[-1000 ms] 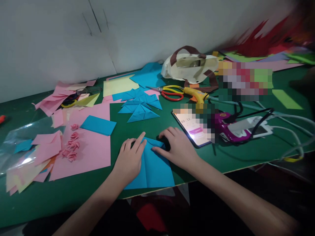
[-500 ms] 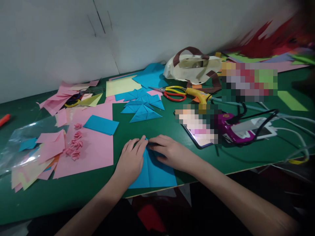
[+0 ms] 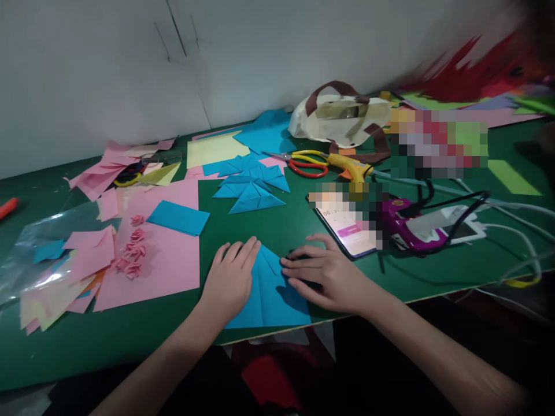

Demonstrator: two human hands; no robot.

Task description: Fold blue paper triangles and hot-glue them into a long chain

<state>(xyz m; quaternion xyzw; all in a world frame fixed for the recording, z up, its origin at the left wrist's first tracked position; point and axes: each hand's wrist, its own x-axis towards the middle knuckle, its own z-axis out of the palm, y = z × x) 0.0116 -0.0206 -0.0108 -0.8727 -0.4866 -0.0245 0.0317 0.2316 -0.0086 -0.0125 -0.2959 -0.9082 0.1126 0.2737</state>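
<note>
Blue paper (image 3: 271,300) under flat hands (image 3: 229,277), fingers slightly spread

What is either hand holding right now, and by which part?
Nothing is lifted. The left hand presses the blue sheet flat near its top corner; the right hand has fingertips on its right edge.

From my remote view, a pale wall (image 3: 104,75) stands along the far edge of a green table (image 3: 143,335) in dim light.
</note>
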